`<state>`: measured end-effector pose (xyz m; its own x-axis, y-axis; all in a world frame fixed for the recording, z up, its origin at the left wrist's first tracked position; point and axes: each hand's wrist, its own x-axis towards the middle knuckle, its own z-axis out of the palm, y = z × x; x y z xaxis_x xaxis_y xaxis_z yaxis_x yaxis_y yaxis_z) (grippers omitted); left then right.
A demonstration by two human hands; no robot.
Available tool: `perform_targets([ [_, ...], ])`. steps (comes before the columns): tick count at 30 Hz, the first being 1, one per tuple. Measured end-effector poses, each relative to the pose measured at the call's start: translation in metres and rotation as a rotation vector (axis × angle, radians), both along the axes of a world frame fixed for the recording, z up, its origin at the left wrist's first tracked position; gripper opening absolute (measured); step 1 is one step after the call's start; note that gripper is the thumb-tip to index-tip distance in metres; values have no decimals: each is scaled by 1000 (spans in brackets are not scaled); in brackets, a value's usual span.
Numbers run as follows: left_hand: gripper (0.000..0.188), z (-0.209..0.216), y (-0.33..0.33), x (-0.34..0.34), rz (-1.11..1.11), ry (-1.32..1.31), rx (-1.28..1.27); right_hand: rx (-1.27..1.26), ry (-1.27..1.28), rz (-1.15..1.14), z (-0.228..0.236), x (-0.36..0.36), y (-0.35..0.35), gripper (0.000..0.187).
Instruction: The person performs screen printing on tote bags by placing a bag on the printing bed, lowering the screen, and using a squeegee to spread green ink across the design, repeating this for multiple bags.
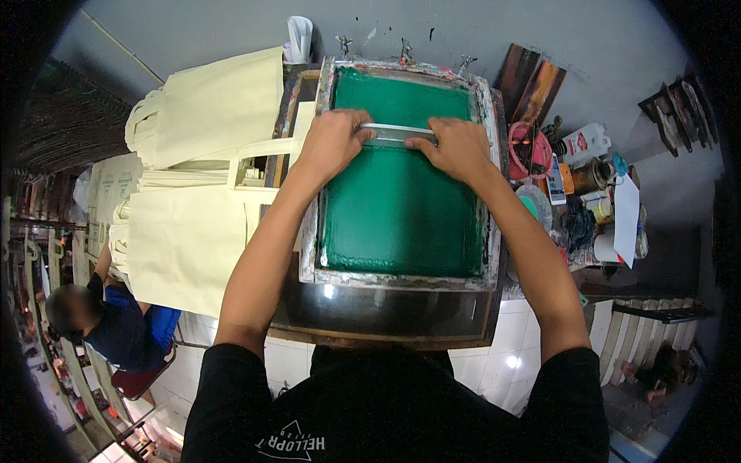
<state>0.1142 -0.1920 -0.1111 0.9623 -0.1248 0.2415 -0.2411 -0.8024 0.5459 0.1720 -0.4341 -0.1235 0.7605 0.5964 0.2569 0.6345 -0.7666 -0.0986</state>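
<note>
A screen-printing frame (309, 247) with green mesh (401, 208) lies on a dark glass-topped table (370, 305), its pale rim smeared with ink. Across the upper part of the mesh runs a squeegee (398, 133) with a light, straight handle. My left hand (337, 143) grips its left end, fingers over the top and thumb on the near side. At the right end my right hand (457, 148) is closed round it in the same way. The squeegee's lower edge meets the green surface; what lies under the screen is hidden.
Cream fabric bags (189, 239) lie stacked left of the frame. Metal clamps (407, 50) stand along its far edge. On the right are a pink bucket (529, 150), a white jug (587, 143), a phone (556, 185) and ink pots. Another person (127, 324) sits at far left.
</note>
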Motion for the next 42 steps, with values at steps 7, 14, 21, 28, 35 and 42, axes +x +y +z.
perform_targets([
  [7, 20, 2, -8, -79, -15, 38, 21, 28, 46, 30, 1, -80, -12, 52],
  [14, 13, 5, -21, -173, -62, 31, -39, 59, 77, 24, -6, -176, -28, 44],
  [21, 110, -44, -10, -232, 37, -103, 68, 114, -51, 98, -19, -201, -40, 30],
  [28, 130, 0, 16, -215, 109, -523, -90, 277, -385, 146, 75, -190, -44, 26],
  [35, 111, 57, 22, -133, 266, -256, -403, 262, -621, 103, 205, -93, -38, 19],
  [42, 85, -45, 72, -118, 351, 230, 279, 233, -329, -161, 297, -48, -5, 35],
])
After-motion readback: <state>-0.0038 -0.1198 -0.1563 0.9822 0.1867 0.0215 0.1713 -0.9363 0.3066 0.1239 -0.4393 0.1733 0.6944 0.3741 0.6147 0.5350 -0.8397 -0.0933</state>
